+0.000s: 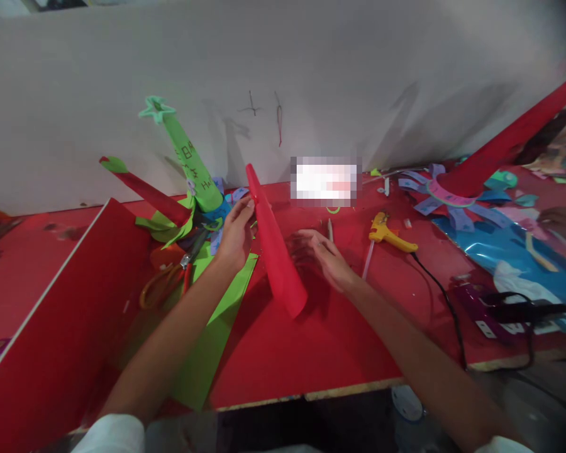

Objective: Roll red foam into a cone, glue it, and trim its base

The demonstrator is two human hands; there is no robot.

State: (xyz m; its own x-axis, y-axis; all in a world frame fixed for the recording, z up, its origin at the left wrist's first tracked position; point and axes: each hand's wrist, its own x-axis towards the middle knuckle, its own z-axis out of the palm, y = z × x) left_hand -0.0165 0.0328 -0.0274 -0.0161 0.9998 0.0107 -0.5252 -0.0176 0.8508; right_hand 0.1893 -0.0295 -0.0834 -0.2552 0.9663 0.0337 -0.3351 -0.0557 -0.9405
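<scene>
A tall, narrow red paper cone leans over the red table, its tip pointing up and its wide end toward me. My left hand grips it along the upper left side, thumb near the tip; some fingers are hidden behind the paper. To the right of the cone is my right hand, fingers stretched out and slightly blurred, holding nothing that I can see. Left of my left hand stands a green cone with drawn marks and a star on top. A yellow glue gun lies right of my right hand.
Green paper and orange-handled scissors lie by my left forearm. A red divider stands further left. At right are another red cone, a purple power strip and another person's hand. A white wall closes the back.
</scene>
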